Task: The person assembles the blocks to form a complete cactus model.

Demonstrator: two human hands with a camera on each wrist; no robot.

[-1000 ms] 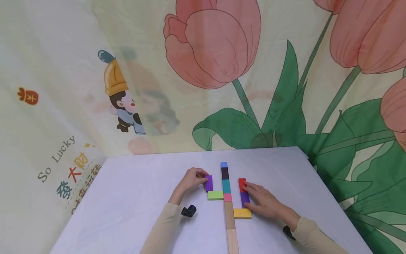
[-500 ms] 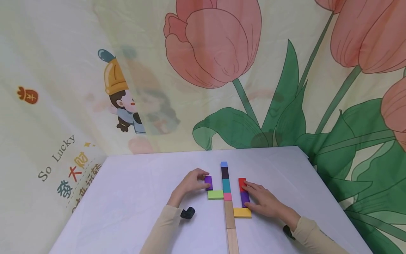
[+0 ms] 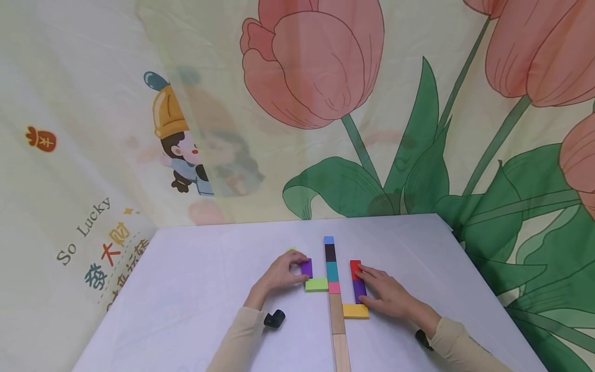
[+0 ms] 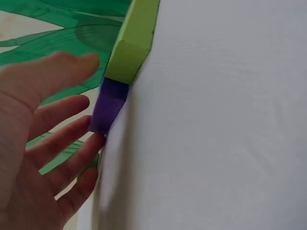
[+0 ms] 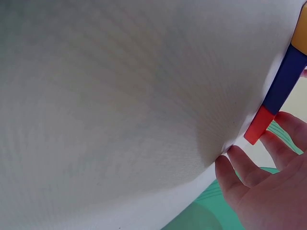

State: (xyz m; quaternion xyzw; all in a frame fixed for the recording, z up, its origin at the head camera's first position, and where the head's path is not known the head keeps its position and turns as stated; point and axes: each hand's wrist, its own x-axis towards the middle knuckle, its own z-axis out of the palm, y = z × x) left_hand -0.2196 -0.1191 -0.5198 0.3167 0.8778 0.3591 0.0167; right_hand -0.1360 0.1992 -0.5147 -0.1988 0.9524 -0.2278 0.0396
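My left hand, its fingers loosely curved and spread, is beside a purple block; in the left wrist view a fingertip meets the end of that purple block. The thumb is near a light green block, which reaches to the central row. A second light green piece shows partly behind the hand. On the other side, my right hand rests with extended fingers against a red block and a dark purple block. Its thumb is by the yellow block.
A straight central row runs away from me: plain wooden blocks, then a pink block, a teal block, a black block and a blue block. All lie on a white-covered table. A tulip-printed cloth hangs behind.
My left hand has shifted slightly toward me along the purple block, its thumb now near the light green block. A light green piece has come into view behind it. The right hand has stayed put.
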